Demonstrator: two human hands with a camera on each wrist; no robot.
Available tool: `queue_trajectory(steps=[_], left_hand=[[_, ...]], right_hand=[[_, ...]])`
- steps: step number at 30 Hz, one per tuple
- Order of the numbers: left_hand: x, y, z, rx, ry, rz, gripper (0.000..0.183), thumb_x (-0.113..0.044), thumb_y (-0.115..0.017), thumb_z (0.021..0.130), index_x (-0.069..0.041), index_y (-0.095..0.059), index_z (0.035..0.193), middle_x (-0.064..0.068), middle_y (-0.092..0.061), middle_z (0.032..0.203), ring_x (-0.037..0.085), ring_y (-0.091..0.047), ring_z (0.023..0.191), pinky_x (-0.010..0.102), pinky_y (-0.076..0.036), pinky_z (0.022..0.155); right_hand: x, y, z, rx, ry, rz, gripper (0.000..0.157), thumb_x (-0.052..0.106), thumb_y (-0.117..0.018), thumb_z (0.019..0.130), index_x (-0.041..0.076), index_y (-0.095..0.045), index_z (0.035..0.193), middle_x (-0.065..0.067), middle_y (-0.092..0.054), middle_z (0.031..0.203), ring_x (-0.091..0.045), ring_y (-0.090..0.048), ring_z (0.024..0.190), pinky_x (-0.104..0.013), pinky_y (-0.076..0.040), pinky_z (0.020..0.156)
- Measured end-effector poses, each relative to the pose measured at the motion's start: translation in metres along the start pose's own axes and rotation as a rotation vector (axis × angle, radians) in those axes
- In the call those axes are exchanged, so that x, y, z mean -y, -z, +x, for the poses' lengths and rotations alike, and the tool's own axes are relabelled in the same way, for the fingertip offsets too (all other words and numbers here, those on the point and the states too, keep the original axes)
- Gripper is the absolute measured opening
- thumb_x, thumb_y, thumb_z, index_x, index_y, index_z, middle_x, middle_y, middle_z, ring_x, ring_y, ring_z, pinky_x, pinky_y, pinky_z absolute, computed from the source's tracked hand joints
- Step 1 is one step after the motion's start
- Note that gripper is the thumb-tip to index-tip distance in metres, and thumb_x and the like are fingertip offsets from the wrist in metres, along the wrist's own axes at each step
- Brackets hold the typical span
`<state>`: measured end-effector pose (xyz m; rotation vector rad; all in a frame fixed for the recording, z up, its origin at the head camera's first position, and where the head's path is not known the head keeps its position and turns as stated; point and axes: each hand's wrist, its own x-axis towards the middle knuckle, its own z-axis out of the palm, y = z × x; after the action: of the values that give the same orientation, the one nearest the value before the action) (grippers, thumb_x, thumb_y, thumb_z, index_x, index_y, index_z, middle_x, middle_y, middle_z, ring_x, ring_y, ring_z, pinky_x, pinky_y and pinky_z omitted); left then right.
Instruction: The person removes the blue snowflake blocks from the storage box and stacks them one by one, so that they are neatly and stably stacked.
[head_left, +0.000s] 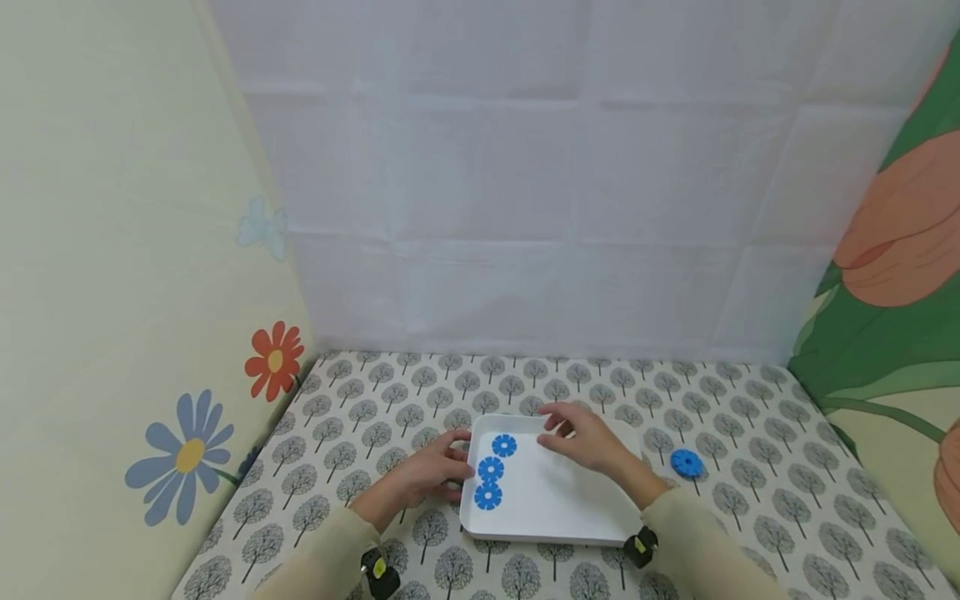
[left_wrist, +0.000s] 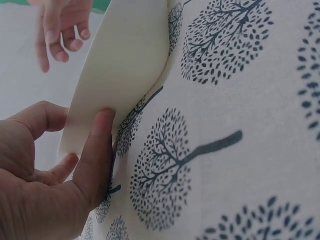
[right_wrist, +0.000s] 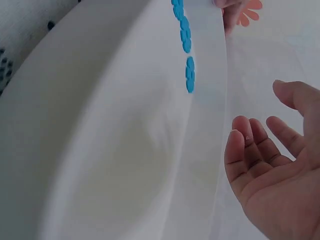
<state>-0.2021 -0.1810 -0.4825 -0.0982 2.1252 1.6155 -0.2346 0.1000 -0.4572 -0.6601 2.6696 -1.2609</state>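
Note:
Three blue snowflake building discs (head_left: 491, 469) lie in a row along the left side of a shallow white tray (head_left: 555, 508). At the tray's left wall is my left hand (head_left: 435, 468). In the left wrist view, my left hand (left_wrist: 55, 165) holds the wall, with fingers against its outer face and a tip going behind the rim. Over the tray's far part hovers my right hand (head_left: 581, 437), its fingers loosely bent and nothing between them. The right wrist view shows the right hand (right_wrist: 280, 165) apart from the rim, near the blue discs (right_wrist: 190, 75).
To the right of the tray, a blue disc piece (head_left: 687, 463), perhaps a small stack, rests on the tree-patterned tablecloth (head_left: 420, 533). A white cloth (head_left: 525, 208) hangs behind the table. Flower-printed panels (head_left: 112, 292) stand at both sides.

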Motion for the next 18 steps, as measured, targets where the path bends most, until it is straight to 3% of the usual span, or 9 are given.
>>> queue_trajectory(steps=[18], left_hand=[[-0.003,0.002,-0.003,0.04,0.009,-0.031,0.075,-0.004,-0.069,0.09,-0.007,-0.032,0.154,0.021,-0.055,0.124,0.027,-0.067,0.094,0.039,-0.062,0.072]], right_hand=[[0.011,-0.042,0.009,0.273,0.008,0.074,0.048,0.023,-0.078,0.089,0.011,-0.064,0.134,-0.002,-0.065,0.106,-0.013,-0.061,0.088,-0.028,-0.054,0.072]])
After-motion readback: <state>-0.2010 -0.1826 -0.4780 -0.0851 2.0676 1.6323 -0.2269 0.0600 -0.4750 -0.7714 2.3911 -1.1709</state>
